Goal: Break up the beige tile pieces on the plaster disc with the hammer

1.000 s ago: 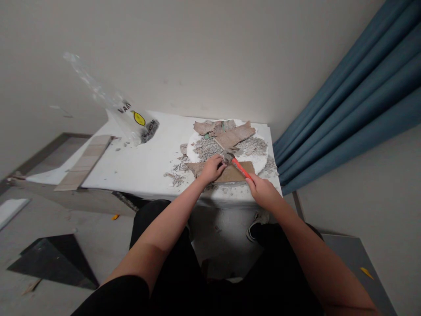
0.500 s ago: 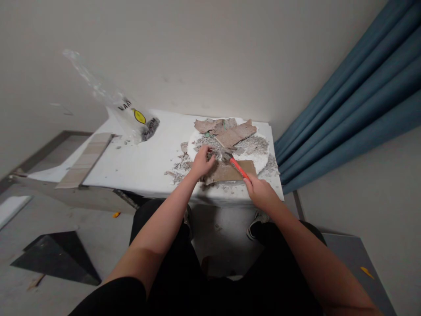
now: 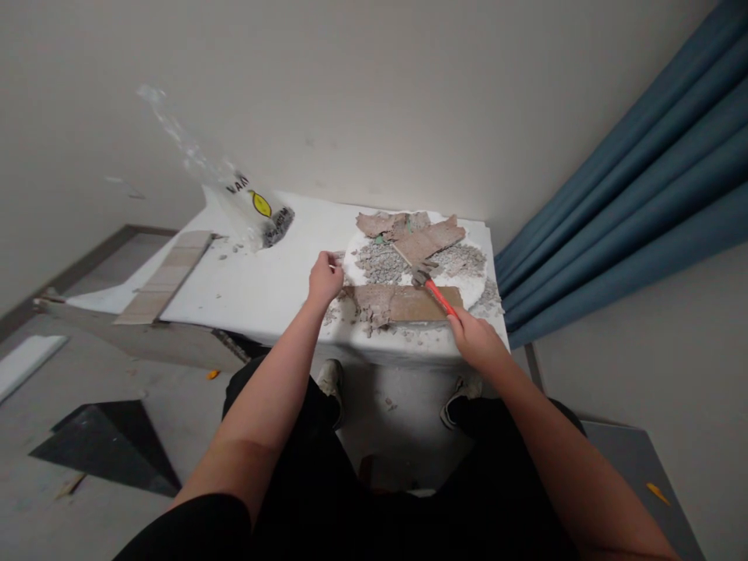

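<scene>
My right hand [image 3: 480,340] is closed around the red handle of a hammer [image 3: 439,296]. The hammer's metal head rests over grey rubble [image 3: 382,262] on a round white slab [image 3: 476,294]. Left of the slab, my left hand [image 3: 326,280] has its fingers curled together beside a small brownish fragment [image 3: 339,255]. What those fingers hold, if anything, is hidden. A flat brown board [image 3: 424,304] lies along the slab's near side, with a broken, crumbly piece [image 3: 374,301] at its left. Rough brown sheets [image 3: 429,237] lie across the rubble at the back.
A clear plastic bag [image 3: 239,199] with dark bits stands on the white-covered table [image 3: 274,284]. A cardboard strip [image 3: 167,276] lies at the table's left end. Blue curtains [image 3: 631,171] hang on the right. A black folded sheet [image 3: 108,448] is on the floor.
My left hand has moved left, off the rubble and broken piece to the slab's left side. My right hand keeps the hammer in nearly the same place; the view has shifted slightly.
</scene>
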The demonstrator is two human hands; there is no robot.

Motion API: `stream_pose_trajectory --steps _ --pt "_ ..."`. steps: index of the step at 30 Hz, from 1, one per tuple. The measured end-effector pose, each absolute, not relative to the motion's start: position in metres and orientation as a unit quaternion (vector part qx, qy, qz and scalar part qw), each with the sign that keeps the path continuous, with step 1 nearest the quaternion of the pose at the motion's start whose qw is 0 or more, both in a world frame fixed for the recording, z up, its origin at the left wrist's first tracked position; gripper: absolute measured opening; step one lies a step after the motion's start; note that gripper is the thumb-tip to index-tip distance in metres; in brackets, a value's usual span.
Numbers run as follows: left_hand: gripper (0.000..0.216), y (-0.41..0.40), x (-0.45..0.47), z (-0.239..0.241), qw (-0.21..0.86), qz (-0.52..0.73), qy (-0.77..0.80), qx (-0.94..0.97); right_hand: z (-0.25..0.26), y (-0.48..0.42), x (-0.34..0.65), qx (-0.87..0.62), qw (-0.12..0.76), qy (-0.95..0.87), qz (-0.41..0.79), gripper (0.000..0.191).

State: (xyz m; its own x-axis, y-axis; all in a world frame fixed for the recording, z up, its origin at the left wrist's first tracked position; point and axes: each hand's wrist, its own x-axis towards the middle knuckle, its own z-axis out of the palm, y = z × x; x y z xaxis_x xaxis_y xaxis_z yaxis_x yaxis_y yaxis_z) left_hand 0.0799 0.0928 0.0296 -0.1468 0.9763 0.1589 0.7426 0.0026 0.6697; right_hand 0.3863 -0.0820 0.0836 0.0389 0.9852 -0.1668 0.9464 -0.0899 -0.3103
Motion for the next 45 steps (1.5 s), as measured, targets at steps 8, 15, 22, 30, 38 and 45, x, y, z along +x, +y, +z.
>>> stream_pose_trajectory --steps 8,15,22,30,38,45 --pt "0.033 0.097 0.031 0.004 0.139 0.123 0.778 0.600 0.082 -0.081 0.398 -0.707 0.080 -0.679 0.182 0.045" --pt "0.027 0.099 0.020 -0.027 0.115 0.029 0.749 0.652 0.070 -0.070 0.408 -0.723 0.081 -0.664 0.172 0.047" --pt "0.035 0.100 0.041 -0.038 0.091 0.011 0.751 0.654 0.065 -0.068 0.413 -0.724 0.086 -0.663 0.173 0.045" --pt "0.035 0.100 0.048 -0.032 0.087 0.016 0.754 0.651 0.064 -0.065 0.417 -0.712 0.092 -0.672 0.181 0.043" --pt "0.033 0.109 0.052 -0.033 0.092 0.016 0.752 0.652 0.070 -0.067 0.414 -0.711 0.110 -0.663 0.205 0.041" --pt "0.034 0.114 0.050 -0.016 0.092 0.063 0.790 0.602 0.073 -0.067 0.412 -0.707 0.113 -0.664 0.214 0.041"
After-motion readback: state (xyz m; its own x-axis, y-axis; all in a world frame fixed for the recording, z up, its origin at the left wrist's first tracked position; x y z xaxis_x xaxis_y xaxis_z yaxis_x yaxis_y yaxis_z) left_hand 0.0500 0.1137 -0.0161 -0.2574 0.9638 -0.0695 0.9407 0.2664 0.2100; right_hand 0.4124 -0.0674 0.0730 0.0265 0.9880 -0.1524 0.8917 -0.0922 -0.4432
